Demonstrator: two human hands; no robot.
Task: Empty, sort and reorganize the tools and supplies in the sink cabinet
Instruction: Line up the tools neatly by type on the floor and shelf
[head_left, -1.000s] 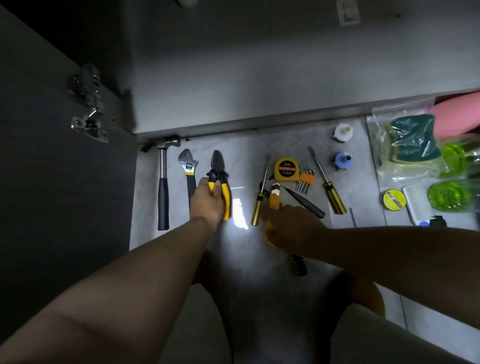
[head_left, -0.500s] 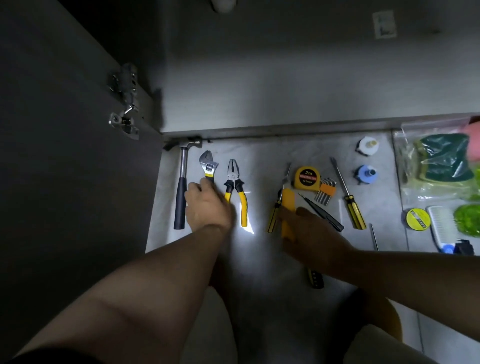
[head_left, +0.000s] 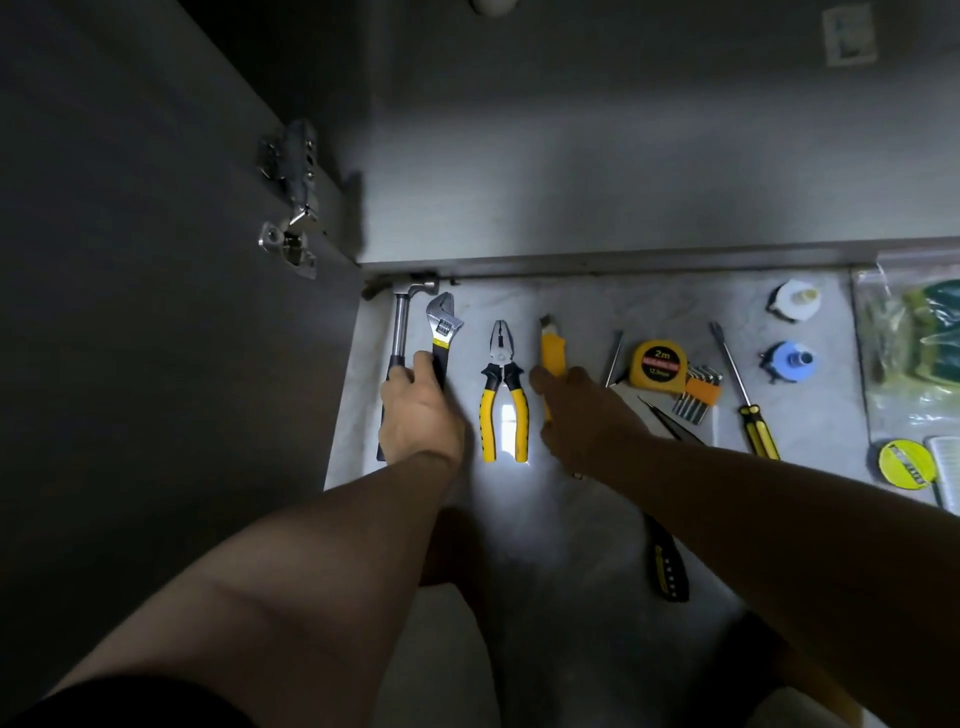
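Observation:
Tools lie in a row on the pale floor in front of the cabinet. My left hand (head_left: 420, 410) rests over the handles of the hammer (head_left: 401, 322) and the adjustable wrench (head_left: 443, 325), fingers laid on them. The yellow-handled pliers (head_left: 501, 395) lie free between my hands. My right hand (head_left: 576, 410) holds the yellow utility knife (head_left: 551, 349), set just right of the pliers, blade end pointing toward the cabinet. Further right lie a thin screwdriver (head_left: 615, 356), a yellow tape measure (head_left: 660, 366), a hex key set (head_left: 698, 389) and a long yellow-handled screwdriver (head_left: 743, 395).
The open cabinet door (head_left: 130, 312) with its hinge (head_left: 293, 197) stands at my left. White (head_left: 793, 300) and blue (head_left: 789, 361) fittings, a bag of sponges (head_left: 914, 343) and a yellow tape roll (head_left: 906, 464) lie at the right. A black-and-yellow tool (head_left: 667, 566) lies under my right forearm.
My left hand let go of the pliers and moved left onto the wrench and hammer handles. My right hand carried the utility knife left and set it beside the pliers.

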